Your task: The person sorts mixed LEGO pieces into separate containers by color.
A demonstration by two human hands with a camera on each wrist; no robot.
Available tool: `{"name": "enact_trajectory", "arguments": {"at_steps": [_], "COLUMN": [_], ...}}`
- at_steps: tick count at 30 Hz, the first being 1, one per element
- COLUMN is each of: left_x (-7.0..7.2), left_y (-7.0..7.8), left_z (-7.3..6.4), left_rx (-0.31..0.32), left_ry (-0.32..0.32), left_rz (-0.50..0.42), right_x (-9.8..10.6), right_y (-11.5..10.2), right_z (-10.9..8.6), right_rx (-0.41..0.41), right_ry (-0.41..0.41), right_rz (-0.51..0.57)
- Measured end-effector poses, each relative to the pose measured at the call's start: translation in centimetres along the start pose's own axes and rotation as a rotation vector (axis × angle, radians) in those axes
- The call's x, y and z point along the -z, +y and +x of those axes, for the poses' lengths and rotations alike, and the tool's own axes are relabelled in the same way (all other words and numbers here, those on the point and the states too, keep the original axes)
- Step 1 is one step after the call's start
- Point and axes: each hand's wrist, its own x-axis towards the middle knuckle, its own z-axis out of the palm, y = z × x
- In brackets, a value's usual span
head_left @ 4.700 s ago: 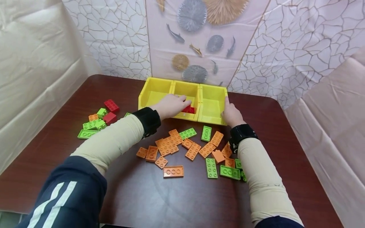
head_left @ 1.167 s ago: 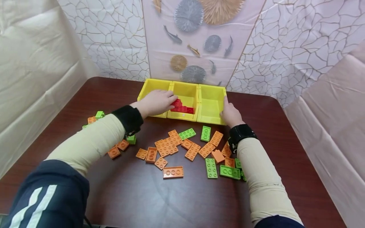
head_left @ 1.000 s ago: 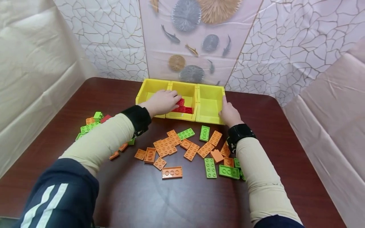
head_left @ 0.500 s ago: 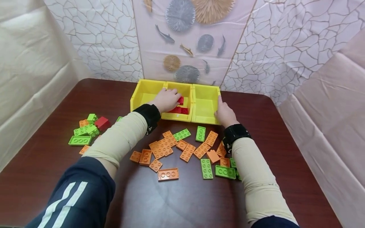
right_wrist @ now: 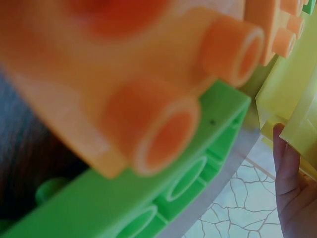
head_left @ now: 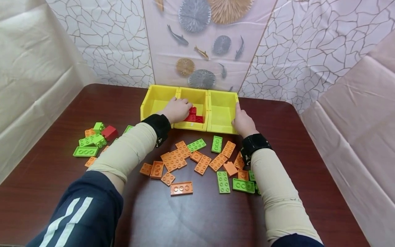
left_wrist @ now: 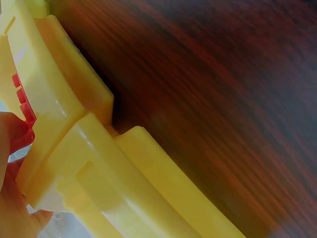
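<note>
Three yellow bins stand side by side at the back of the table: the left bin (head_left: 157, 99), the middle bin (head_left: 199, 97) and the right bin (head_left: 222, 113). Several red bricks (head_left: 195, 116) lie in the middle bin. My left hand (head_left: 177, 109) reaches over that bin's front left corner with its fingers curled on a red brick. In the left wrist view the fingertips (left_wrist: 10, 134) sit beside red studs (left_wrist: 22, 99) behind the bin wall (left_wrist: 99, 173). My right hand (head_left: 243, 121) rests against the right bin's outer wall, index finger straight along it.
Orange plates (head_left: 174, 159) and green plates (head_left: 243, 185) are scattered on the dark wood table (head_left: 185, 219) between my forearms. At the left lies a small pile with a red brick (head_left: 109, 132) and green bricks (head_left: 85, 151). An orange brick (right_wrist: 124, 74) fills the right wrist view.
A red brick from the left pile has gone to the middle bin with my left hand. That hand stays there, fingers now more curled. The right hand has not moved.
</note>
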Motion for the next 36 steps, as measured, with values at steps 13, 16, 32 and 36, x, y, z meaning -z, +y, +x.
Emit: {"name": "enact_trajectory", "arguments": {"at_steps": [13,16,32,36], "left_x": [1.3,1.6,3.0,2.5], "left_y": [-1.8,-2.9,-12.2,-14.8], "left_z": [-2.8,-4.3,-13.7,-17.0], "left_rx": [-0.061,-0.088,0.106,0.157], "left_ry": [0.066,0.094,0.113,0.093], "left_rz": [-0.095,-0.09,-0.036,-0.04], "right_x": [0.3,0.3,0.3,0.3], "right_y": [-0.7,-0.7,-0.6,-0.7], "right_z": [-0.3,-0.3,-0.4,-0.4], "right_rx": [0.009,0.018,0.036,0.04], "right_ry": [-0.009,-0.016,-0.017,-0.017], "right_rz": [0.004,0.003,0.007,0.003]}}
